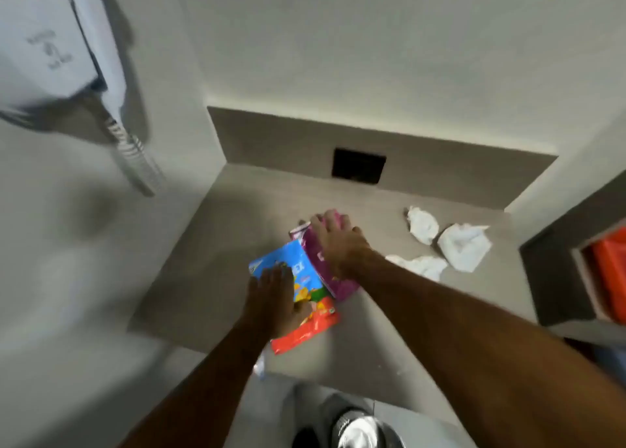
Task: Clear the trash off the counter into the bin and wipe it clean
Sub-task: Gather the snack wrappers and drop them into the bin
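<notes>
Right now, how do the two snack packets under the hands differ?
The blue and orange packet lies nearer the counter's front edge, under the left hand; the purple packet lies farther back, under the right hand. The first is multicoloured, the second mostly one colour. Both lie flat on the grey counter and overlap.

Soft dim light, motion-blurred, warped edges.

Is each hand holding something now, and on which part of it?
The left hand lies flat on the middle of the blue and orange wrapper; the right hand lies over the purple packet. A closed grip on either cannot be told.
</notes>
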